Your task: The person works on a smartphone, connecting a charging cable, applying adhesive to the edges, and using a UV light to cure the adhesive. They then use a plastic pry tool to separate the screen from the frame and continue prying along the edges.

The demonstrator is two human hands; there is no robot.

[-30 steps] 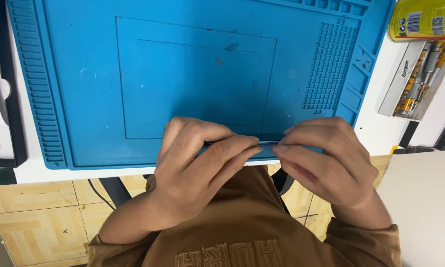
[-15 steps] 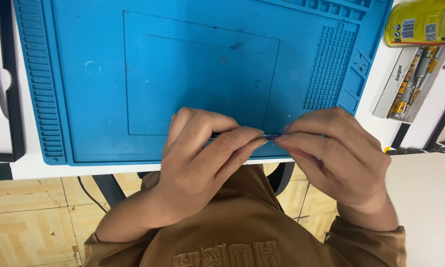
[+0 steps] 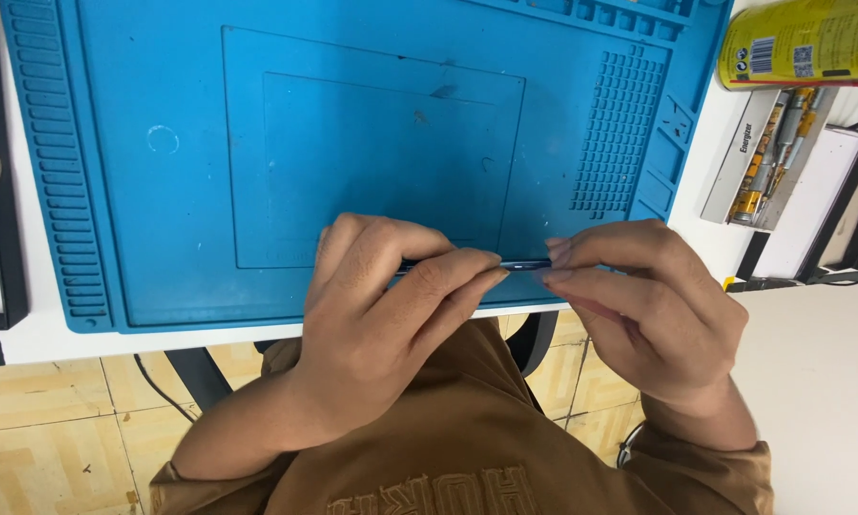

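**Both hands pinch a thin dark tool over the near edge of the blue mat**

The left hand comes up from the lower left, wrist bent back, knuckles toward the camera. Its fingers are curled narrow and stacked one over another, closed on the left part of a thin dark tool. The tool lies nearly level, running left to right, and only a short stretch of it shows in the gap between the two hands; what kind of tool it is cannot be told.

The right hand comes in from the lower right, forearm in a brown sleeve. Its fingers are drawn together and pointed left, their tips closed on the right end of the tool. The fingertips of the two hands are just apart.

The tool sits just above the near edge of the blue work mat, which covers most of the white surface. At the far right, well apart from the hands, a yellow can lies on its side next to a pack of batteries. A dark-framed tray lies at the mat's left edge.
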